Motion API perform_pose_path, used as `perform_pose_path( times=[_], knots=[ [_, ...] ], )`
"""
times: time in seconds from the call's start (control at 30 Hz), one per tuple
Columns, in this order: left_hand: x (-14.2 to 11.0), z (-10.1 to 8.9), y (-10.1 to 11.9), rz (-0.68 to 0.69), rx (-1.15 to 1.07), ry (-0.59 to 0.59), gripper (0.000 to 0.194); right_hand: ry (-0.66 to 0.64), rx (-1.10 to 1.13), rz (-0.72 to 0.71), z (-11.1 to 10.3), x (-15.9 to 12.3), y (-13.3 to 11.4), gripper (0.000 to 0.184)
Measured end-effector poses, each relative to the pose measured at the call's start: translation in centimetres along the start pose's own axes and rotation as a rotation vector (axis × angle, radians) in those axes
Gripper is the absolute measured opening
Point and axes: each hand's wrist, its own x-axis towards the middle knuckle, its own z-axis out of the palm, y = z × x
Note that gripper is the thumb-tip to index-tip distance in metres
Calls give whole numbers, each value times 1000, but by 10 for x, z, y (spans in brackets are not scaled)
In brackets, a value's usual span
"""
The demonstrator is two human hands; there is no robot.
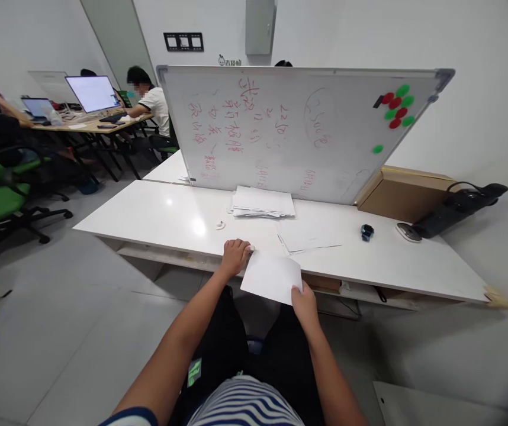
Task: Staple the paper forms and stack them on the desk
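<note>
My right hand grips the lower right corner of a white sheet of paper, thumb on top. The sheet tilts over the front edge of the white desk. By the sheet's upper left corner, my left hand is closed at the desk edge. A small whitish thing shows at its fingertips, too small to name. Beyond the held sheet lie a few loose sheets, and behind them a stack of white paper. A small white curled piece rests left of the stack.
A whiteboard with red writing and round magnets stands along the desk's back. On the right are a dark watch-like object, a cardboard box and a black bottle-like device. People sit at another table at left.
</note>
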Motion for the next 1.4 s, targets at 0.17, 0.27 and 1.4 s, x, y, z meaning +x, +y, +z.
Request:
perform_pose_path(
  times=[0.17,0.27,1.4],
  knots=[
    [-1,1,-2,7,-11,6,33,17,9,10,-2,-3,8,51],
    [-1,1,-2,1,-14,15,33,13,16,33,-2,-3,8,51],
    [-3,-3,4,-60,-102,-3,36,-74,-36,75,-10,-3,-9,50]
  ],
)
